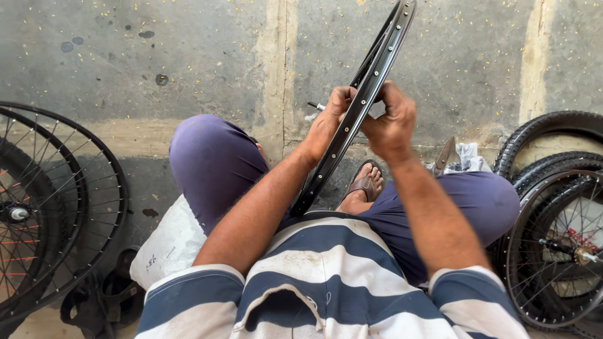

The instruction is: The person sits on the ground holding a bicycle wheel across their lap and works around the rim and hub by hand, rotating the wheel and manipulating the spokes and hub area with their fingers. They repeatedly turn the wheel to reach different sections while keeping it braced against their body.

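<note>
**Bare rim held edge-on over the lap**

Striped shirt (pixel 326 276) fills the foreground. Both arms reach forward: left hand (pixel 333 116) and right hand (pixel 391 122) close their fingers on a black rim (pixel 361 103), which stands edge-on between the knees, above a sandal (pixel 366 182). Spoked wheels (pixel 50 207) lie left; tyres (pixel 553 132) right.

The bare wheel rim (pixel 370 75) stands edge-on between the left hand (pixel 331 119) and right hand (pixel 391 122), above the knees. Spoked wheels (pixel 56 207) lie to the left, tyres (pixel 553 150) to the right.
</note>
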